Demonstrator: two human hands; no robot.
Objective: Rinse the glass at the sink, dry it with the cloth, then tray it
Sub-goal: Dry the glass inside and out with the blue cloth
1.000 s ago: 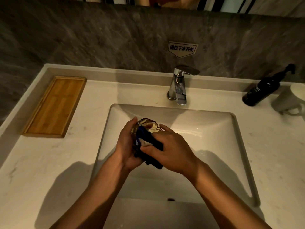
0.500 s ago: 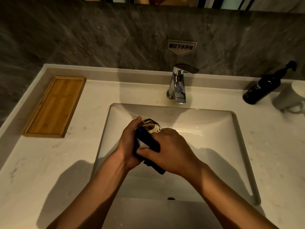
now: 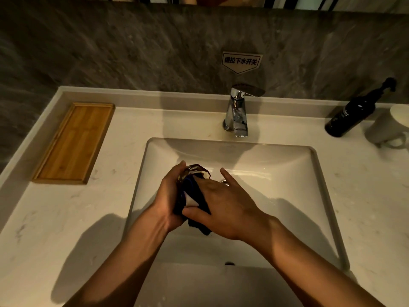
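Over the white sink basin (image 3: 276, 173) my left hand (image 3: 170, 196) grips a faceted clear glass (image 3: 194, 171), whose rim points away from me. A dark blue cloth (image 3: 192, 196) is wrapped around the glass's lower part and hangs below my hands. My right hand (image 3: 223, 202) presses the cloth against the glass, thumb under it, with the index finger stretched out straight. Most of the glass is hidden by cloth and hands. The wooden tray (image 3: 73, 142) lies on the counter at the left.
A chrome tap (image 3: 238, 114) stands behind the basin, no water running. At the right edge stand a black pump bottle (image 3: 352, 114) and a white mug (image 3: 391, 127). Pale marble counter (image 3: 55, 218) surrounds the sink; a dark stone wall rises behind.
My right hand has slid along the glass with the cloth and its index finger has straightened out. The left hand keeps its grip on the glass.
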